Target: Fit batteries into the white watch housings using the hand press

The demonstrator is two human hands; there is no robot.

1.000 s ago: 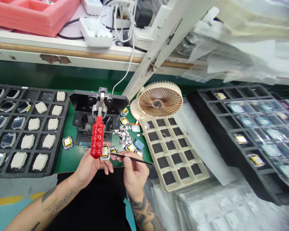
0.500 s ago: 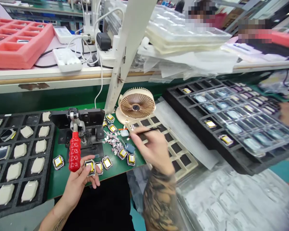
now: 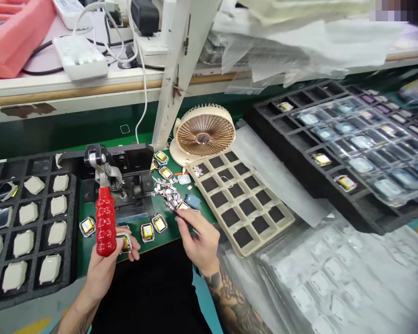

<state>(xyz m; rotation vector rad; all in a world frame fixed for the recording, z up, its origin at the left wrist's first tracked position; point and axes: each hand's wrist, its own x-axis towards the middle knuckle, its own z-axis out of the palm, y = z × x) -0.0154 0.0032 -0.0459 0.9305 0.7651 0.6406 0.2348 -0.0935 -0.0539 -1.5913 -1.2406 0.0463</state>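
Note:
My left hand (image 3: 104, 269) grips a smartwatch case (image 3: 126, 244) with a yellow-edged battery inside, partly hidden behind the red handle (image 3: 105, 222) of a toggle clamp fixture (image 3: 132, 185). Closed around dark, thin tweezers (image 3: 176, 211), my right hand (image 3: 201, 239) hovers at the near end of a pile of small whitish-pink pieces (image 3: 165, 189). Whether the tips hold anything is too small to tell. Between the hands, two more watch cases (image 3: 159, 223) lie on the green mat. Another watch case (image 3: 87, 226) sits left of the handle.
On the left, a black foam tray (image 3: 71, 232) carries beige watch shells and dark screens. A beige fan (image 3: 205, 132) stands behind the pile. Right of it are a beige compartment tray (image 3: 244, 253), a raised black tray (image 3: 310, 204) and plastic-wrapped trays (image 3: 320, 287). A white post (image 3: 176, 60) rises behind.
My right hand has come from over the beige tray, left and down, to the pile, its tweezers turned toward it. My left hand has drawn slightly left with the watch case. The view has shifted.

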